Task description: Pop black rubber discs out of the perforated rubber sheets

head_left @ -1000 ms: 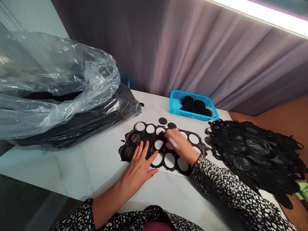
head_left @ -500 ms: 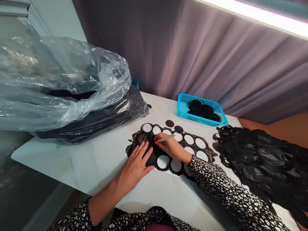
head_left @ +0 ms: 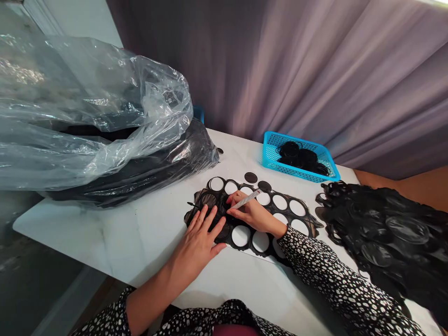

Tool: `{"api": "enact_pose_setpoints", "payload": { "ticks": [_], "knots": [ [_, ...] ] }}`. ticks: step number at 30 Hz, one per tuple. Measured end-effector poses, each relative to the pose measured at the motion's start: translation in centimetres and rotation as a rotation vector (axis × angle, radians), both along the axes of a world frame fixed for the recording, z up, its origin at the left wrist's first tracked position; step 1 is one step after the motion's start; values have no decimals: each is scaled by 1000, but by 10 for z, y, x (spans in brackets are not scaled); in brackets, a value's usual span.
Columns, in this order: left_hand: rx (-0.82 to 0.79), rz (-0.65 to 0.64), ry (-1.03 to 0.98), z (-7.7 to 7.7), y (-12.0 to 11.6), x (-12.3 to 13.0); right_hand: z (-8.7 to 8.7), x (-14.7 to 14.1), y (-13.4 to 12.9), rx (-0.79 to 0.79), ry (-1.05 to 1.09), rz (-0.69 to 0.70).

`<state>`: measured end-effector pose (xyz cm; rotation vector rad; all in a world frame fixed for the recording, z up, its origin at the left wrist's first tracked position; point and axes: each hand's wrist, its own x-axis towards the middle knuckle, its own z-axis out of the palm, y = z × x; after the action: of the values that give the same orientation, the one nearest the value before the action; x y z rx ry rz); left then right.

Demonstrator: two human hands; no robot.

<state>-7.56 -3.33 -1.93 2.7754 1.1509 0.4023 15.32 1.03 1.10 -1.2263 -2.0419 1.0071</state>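
Observation:
A thin black sheet (head_left: 250, 242) with rows of round openings lies on the table, white showing through many of them. At its left end several rounds are still dark, among them a dark disc (head_left: 209, 200). My left hand (head_left: 201, 235) presses flat on this end, fingers spread. In the pinched fingers of my right hand (head_left: 254, 212) is a slim white pen-shaped tool (head_left: 249, 198), slanting up to the right. Its lower tip, hidden by my fingers, is at the sheet just right of my left fingertips. Two loose black discs (head_left: 251, 177) rest behind the sheet.
A blue plastic basket (head_left: 300, 173) with black coiled pieces stands at the back. To the right, a large heap of black perforated sheets (head_left: 388, 238) covers the table. A big clear plastic bag (head_left: 157, 107) with black material fills the left. A curtain (head_left: 231, 65) hangs behind.
The view has shifted slightly, so the table's things sit a little farther right. My right hand has turned the tool slightly steeper; my left hand stays pressed on the sheet.

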Motion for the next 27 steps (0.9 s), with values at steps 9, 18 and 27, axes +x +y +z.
{"api": "enact_pose_setpoints", "payload": {
  "ticks": [9,18,27],
  "knots": [
    [-4,4,-2,2,0,0,0,1,1,-7,-2,6],
    [-20,14,-24,0,-1,0,-3,-14,-27,326,-252,65],
    [-17,53,-37,2,-4,2,3,20,15,273,-162,-474]
  ]
}}
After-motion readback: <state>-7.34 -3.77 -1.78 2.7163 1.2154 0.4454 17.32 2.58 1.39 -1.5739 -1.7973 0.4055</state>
